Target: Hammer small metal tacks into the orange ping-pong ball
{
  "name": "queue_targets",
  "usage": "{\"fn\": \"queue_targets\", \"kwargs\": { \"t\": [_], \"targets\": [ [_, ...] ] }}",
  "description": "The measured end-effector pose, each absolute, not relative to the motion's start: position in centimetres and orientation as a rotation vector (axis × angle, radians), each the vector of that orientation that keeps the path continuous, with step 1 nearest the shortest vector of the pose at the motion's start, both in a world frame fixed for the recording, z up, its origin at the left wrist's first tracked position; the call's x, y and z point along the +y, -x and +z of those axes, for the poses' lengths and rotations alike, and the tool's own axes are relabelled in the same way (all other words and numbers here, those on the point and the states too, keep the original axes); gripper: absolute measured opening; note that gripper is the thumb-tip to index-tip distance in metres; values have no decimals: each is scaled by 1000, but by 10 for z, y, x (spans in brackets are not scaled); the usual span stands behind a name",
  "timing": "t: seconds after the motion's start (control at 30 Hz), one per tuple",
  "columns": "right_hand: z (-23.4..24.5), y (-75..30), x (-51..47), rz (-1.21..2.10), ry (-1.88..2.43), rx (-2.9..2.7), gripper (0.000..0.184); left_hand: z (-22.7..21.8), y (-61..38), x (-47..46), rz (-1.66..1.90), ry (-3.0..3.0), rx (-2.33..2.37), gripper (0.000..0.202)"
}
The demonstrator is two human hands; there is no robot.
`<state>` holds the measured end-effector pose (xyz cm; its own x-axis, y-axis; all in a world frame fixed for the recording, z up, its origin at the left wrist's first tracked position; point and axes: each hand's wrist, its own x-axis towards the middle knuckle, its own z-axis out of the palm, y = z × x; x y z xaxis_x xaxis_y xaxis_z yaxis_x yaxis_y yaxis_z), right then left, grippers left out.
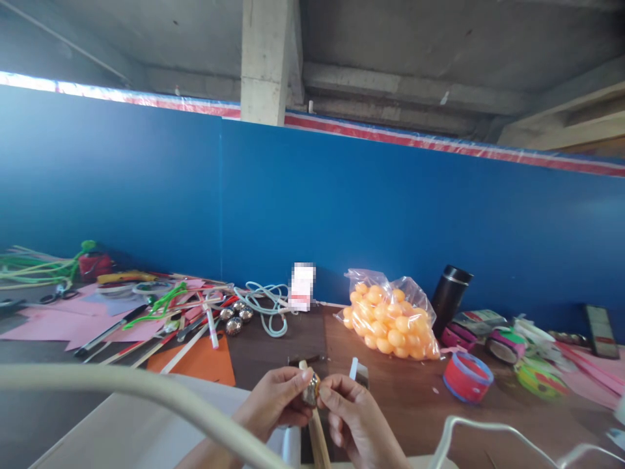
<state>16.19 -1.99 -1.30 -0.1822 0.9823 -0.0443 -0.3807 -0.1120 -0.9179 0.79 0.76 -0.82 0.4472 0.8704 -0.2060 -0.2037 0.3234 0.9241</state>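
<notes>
My left hand (271,402) and my right hand (354,422) meet low in the middle of the view, fingers pinched together. Between the fingertips sits a small shiny metallic bell (311,389) at the top of a wooden stick (317,435) that runs down between my hands. Both hands pinch at the bell where it meets the stick. On the brown table (420,410) just beyond my fingers lie a small white strip (353,368) and a dark clip-like piece (305,359).
A plastic bag of orange balls (388,317) stands behind my hands, beside a black flask (450,298). Tape rolls (467,377) lie at right. Pink and orange paper (205,361), sticks, silver bells (234,319), a pale cord (266,303) and green pipe cleaners (163,303) cover the left. A blue wall (342,215) closes the back.
</notes>
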Motion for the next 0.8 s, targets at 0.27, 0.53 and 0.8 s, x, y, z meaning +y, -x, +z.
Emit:
{"fn": "queue_targets", "kwargs": {
  "t": [0.27, 0.53, 0.8],
  "targets": [
    [-13, -161, -22, 1563, 868, -957, 23, -8, -7, 7, 816, -1018, 837, 43],
    [-16, -162, -23, 1578, 864, -967, 24, -8, -7, 7, 810, -1025, 849, 43],
    [-13, -161, -22, 1570, 864, -958, 24, -9, -8, 7, 799, -1030, 860, 44]
  ]
}}
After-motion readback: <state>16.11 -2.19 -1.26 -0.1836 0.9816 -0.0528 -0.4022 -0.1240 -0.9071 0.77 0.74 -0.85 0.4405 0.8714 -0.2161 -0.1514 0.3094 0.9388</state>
